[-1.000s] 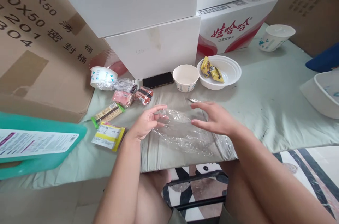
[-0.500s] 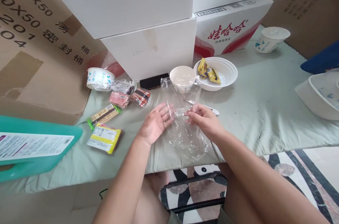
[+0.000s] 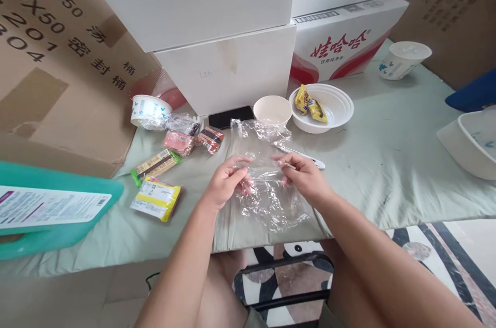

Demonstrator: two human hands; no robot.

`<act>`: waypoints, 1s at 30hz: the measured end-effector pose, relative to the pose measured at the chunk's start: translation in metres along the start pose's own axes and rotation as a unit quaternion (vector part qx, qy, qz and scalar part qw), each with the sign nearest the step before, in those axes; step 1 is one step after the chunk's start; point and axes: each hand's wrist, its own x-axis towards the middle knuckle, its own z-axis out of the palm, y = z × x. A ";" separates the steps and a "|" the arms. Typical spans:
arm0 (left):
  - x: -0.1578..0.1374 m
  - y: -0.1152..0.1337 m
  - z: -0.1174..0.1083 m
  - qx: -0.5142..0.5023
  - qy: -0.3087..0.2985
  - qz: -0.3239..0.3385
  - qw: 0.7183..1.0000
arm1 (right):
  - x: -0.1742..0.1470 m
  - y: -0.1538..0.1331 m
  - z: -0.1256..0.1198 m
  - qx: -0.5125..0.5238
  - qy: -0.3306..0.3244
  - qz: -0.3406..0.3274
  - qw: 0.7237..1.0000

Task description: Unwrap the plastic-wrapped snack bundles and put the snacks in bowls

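A clear plastic bag [image 3: 267,199] is spread between my two hands above the cloth-covered table. My left hand [image 3: 228,179] pinches the bag's left side, thumb against fingers. On the right side, my right hand [image 3: 304,175] grips the film between thumb and fingertips. The far end of the bag lies crumpled against a white paper bowl [image 3: 273,110]. Just beyond my right hand lies a white pen-like tool [image 3: 306,156], partly behind the film. Close to the bowl is a white plastic bowl [image 3: 337,108] holding two yellow packets [image 3: 310,104].
Several wrapped snacks [image 3: 157,199] lie to the left, near a paper bowl [image 3: 150,111] and a green jug [image 3: 58,214]. A dark phone [image 3: 230,117] rests against white boxes [image 3: 232,69]. Farther right are a paper cup [image 3: 405,59] and a white container [image 3: 468,142].
My left hand has turned from open fingers to a pinch on the bag. The film has been pulled flatter and wider, and its far end no longer covers the paper bowl's top. The view shifted slightly.
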 end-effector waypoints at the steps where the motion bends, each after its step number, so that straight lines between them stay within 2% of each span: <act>1: -0.001 -0.001 -0.001 -0.017 -0.001 0.008 1.000 | 0.000 0.001 0.001 0.013 0.004 -0.011 1.000; 4: -0.001 -0.002 -0.002 -0.037 -0.015 0.032 0.999 | 0.002 0.004 0.001 0.056 0.033 -0.031 0.997; 9: 0.001 -0.001 -0.003 0.009 -0.037 0.094 0.995 | 0.008 0.008 -0.003 0.080 0.074 -0.029 0.994; 12: 0.005 -0.002 -0.002 0.060 0.003 0.132 0.989 | 0.007 0.005 -0.007 0.090 0.077 -0.025 0.993; 15: 0.007 -0.003 0.000 0.095 0.069 0.152 0.981 | 0.003 0.001 -0.007 0.063 0.055 0.016 0.996; 18: 0.006 0.000 0.003 -0.029 0.086 0.120 0.989 | 0.000 0.000 -0.003 0.053 0.019 0.040 0.998; 21: 0.004 0.004 0.006 -0.147 0.025 0.023 0.989 | 0.001 0.000 0.002 0.122 0.007 0.008 0.993; 23: 0.004 0.004 0.008 -0.146 0.002 -0.027 0.989 | 0.002 -0.001 0.005 0.161 0.002 0.004 0.987; 24: 0.005 0.003 0.009 -0.132 0.009 -0.035 0.991 | 0.002 -0.001 0.005 0.163 -0.008 0.013 0.986; 27: 0.007 -0.001 0.008 -0.079 0.069 -0.002 0.994 | 0.001 -0.001 0.003 0.099 -0.059 0.051 0.992; 30: 0.007 -0.003 0.004 -0.005 0.082 0.009 0.997 | -0.001 0.000 -0.002 0.030 -0.064 0.064 0.995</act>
